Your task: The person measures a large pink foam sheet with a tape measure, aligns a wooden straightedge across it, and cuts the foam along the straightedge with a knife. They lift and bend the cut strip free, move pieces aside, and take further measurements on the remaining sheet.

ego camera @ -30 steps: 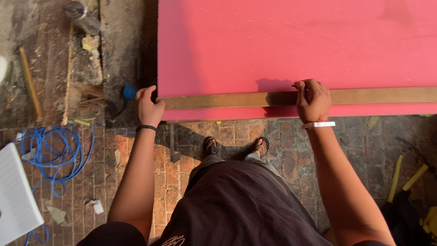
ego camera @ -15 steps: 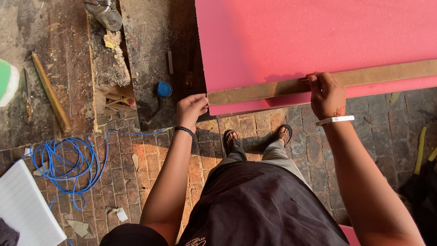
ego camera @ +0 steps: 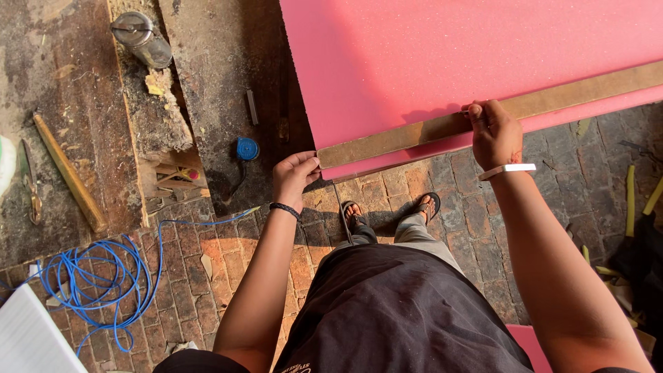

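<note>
The left hand [ego camera: 293,176] had its grip closed, fingertips pinching the end of a long wooden straightedge [ego camera: 483,117] at the corner of a pink foam board [ego camera: 442,55]. The right hand [ego camera: 494,131] pressed down farther along the straightedge, fingers curled over its top edge, a white wristband behind it. The straightedge lay flat near the board's lower edge, tilted across it. Beyond the left hand, a blue cap [ego camera: 247,148] sat on the dark floor, a coiled blue cable [ego camera: 97,283] on the bricks, and a metal canister [ego camera: 141,38] farther off.
</note>
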`<state>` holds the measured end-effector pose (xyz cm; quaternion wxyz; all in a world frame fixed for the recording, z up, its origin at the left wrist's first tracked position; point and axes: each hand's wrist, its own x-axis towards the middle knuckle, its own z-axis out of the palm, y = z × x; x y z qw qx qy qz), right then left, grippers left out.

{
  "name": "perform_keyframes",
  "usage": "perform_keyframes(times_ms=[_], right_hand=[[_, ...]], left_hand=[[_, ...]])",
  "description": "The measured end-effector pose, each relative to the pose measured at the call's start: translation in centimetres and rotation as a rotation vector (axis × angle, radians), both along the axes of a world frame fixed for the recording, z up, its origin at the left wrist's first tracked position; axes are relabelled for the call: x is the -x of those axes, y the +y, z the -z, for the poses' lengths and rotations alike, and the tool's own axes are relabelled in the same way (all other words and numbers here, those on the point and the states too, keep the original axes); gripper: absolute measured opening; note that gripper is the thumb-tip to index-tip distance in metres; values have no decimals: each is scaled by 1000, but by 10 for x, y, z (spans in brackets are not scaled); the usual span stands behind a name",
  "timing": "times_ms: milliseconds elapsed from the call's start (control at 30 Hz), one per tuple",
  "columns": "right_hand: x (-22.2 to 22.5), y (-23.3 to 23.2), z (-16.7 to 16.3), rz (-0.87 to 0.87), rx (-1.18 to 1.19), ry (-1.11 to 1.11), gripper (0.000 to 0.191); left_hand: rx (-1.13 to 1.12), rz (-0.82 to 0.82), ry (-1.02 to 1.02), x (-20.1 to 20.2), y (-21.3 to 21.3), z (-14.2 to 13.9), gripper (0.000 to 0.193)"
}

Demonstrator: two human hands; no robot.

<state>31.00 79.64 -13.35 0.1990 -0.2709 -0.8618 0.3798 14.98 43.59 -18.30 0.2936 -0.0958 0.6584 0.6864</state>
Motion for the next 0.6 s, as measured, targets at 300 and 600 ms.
perform_keyframes(times_ms=[300,600], right_hand=[[-3,1,2,2,42,-29,21],[-63,14,30,270,500,609,17]], left_hand=[[136,30,106,-5,8,-3,19],[423,252,1083,-39,87,-55,26]])
